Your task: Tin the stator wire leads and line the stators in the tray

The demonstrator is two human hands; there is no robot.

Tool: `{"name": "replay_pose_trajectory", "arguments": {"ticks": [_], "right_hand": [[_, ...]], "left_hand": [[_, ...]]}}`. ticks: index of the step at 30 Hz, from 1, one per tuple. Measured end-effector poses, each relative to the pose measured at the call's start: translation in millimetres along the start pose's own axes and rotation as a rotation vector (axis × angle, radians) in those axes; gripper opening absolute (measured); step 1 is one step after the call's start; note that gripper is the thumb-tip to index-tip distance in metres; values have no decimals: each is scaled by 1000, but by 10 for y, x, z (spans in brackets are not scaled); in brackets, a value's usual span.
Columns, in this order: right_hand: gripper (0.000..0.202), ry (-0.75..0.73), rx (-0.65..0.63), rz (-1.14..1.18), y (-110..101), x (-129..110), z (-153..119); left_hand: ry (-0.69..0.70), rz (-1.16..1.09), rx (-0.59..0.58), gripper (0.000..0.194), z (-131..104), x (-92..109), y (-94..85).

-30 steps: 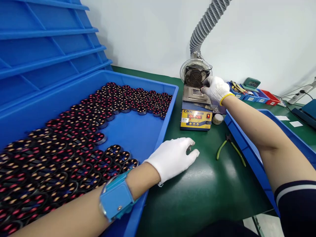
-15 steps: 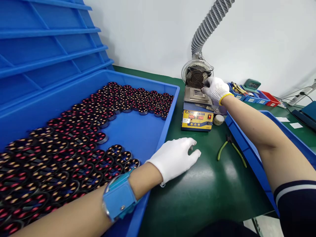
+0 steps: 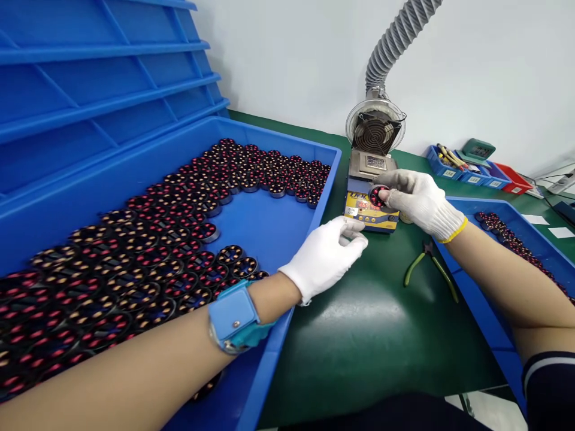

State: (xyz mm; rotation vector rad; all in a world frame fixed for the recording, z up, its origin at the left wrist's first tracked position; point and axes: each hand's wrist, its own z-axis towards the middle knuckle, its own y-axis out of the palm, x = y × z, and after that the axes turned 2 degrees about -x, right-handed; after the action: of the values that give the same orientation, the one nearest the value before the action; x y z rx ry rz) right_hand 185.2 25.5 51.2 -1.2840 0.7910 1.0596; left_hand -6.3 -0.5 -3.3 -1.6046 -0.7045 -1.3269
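Observation:
My right hand (image 3: pixel 415 200), in a white knit glove with a yellow cuff edge, pinches a round motor stator (image 3: pixel 378 196) with a black rim and red windings. It holds the stator in front of the solder pot (image 3: pixel 372 215), partly hiding the lit display. My left hand (image 3: pixel 330 254), also gloved in white, hovers over the green table by the blue bin's edge. Its fingers reach forward, slightly bent and a little apart from the thumb, with nothing seen in them. Beside it, the large blue bin (image 3: pixel 294 311) holds many similar stators (image 3: pixel 179 239) with red or copper-coloured windings.
Green-handled cutters (image 3: pixel 430 269) lie right of the hands. A second blue bin (image 3: pixel 471 299) with rows of stators stands at the right. Behind the pot are a fan (image 3: pixel 375 136) and a grey duct (image 3: pixel 395 45). Small bins (image 3: pixel 476 179) and a clock (image 3: pixel 478 149) stand back right.
My right hand has drawn back from the top of the solder pot toward me, and the stator in it now shows. My left hand has moved slightly nearer the pot. The view has shifted.

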Motion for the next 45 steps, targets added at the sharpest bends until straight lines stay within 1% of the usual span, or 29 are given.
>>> {"name": "replay_pose_trajectory", "arguments": {"ticks": [3,5,6,8,10,12,13,15,17,19,22,29,31,33,35,37,39,42,45], "right_hand": [[31,5,-31,7,22,30,-58],[32,-29,-29,-58,-24,76,-1],[32,-60,-7,-124,-66,98,59],[33,-136,83,-330,-180,127,235],[34,-181,208,-591,-307,134,459],[33,-161,301,-823,-411,133,686],[33,-136,324,-909,-447,136,789],[33,-85,319,-1028,-479,154,954],[33,-55,283,-1109,-471,188,1061],[33,-48,255,-1163,-448,227,1117],[33,-43,247,-1189,-428,270,1146],[36,-35,249,-1180,-440,307,1153],[35,-50,260,-1148,-458,302,1151],[34,-70,297,-1073,-488,276,1129],[33,-86,319,-946,-510,228,1064],[34,-89,303,-760,-499,164,939],[34,-71,236,-512,-442,98,752],[33,-32,129,-148,-297,23,414],[31,3,66,28,-156,-1,118]], "left_hand": [[3,-68,1,38,1,-14,2],[0,-61,-9,37,-4,-11,2],[-1,-44,-12,37,-6,-8,1],[-4,-8,-22,38,-9,-5,0],[-4,15,-35,39,-7,-7,-3],[-3,32,-53,40,-4,-8,-6],[-3,39,-62,40,-4,-7,-9],[-12,52,-79,40,-8,2,-15],[-30,66,-93,41,-17,18,-21],[-41,87,-98,43,-27,37,-23],[-45,117,-92,42,-40,57,-21],[-42,150,-110,39,-40,51,-19],[-40,152,-121,39,-41,52,-20],[-39,148,-125,40,-44,53,-19],[-39,134,-117,39,-46,50,-17],[-42,104,-109,40,-41,43,-18],[-47,51,-114,40,-29,34,-21],[-56,-91,-121,38,-1,31,-37],[-90,-258,-121,31,32,41,-67]]}}
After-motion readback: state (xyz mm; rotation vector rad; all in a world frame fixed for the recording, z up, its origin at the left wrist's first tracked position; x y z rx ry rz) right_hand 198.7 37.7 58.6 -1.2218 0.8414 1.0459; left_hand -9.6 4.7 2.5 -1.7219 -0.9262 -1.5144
